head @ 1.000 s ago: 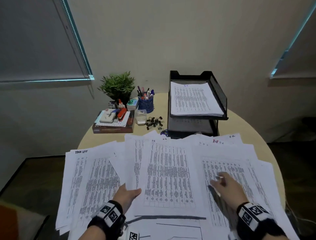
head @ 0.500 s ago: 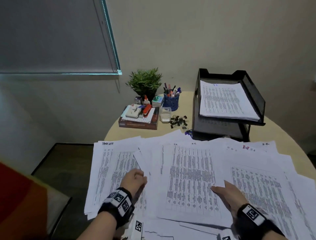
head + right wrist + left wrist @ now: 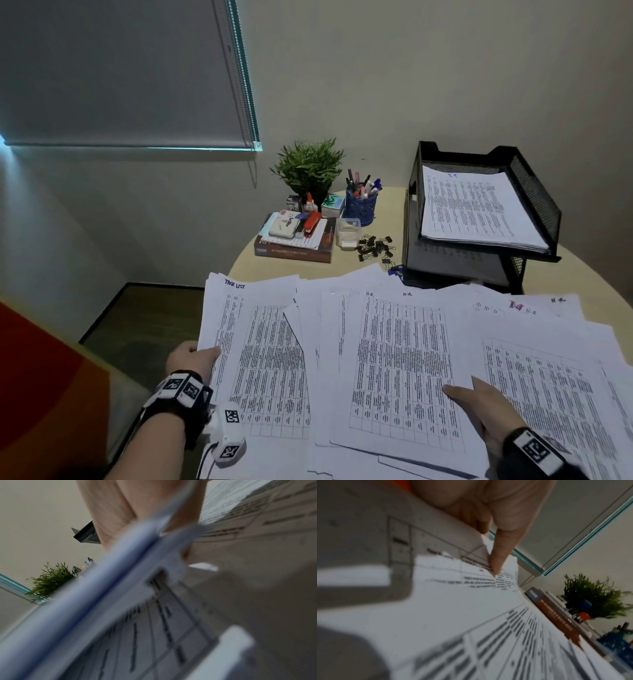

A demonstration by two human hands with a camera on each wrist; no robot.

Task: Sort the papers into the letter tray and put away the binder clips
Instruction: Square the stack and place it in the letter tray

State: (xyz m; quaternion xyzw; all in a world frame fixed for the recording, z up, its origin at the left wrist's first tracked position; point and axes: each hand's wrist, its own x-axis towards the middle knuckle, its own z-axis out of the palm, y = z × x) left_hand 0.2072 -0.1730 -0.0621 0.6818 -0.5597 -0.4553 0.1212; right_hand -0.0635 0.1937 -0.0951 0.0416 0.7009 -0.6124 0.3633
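Observation:
Printed papers lie fanned across the near half of the round table. My left hand pinches the left edge of the "Task List" stack; the left wrist view shows its thumb on top and the fingers beneath. My right hand pinches the right edge of the middle sheet, thumb lying on top. More sheets spread to the right. The black mesh letter tray stands at the back right, with papers in its top tier. A pile of black binder clips lies left of the tray.
A small clear box sits beside the clips. Behind it are a blue pen cup, a potted plant and a book stack topped with a stapler and small items. The table edge drops to dark floor at left.
My left hand slid left to the outer edge of the Task List stack and took hold of it. My right hand moved from the right-hand papers to the middle sheet's edge. My view swung left.

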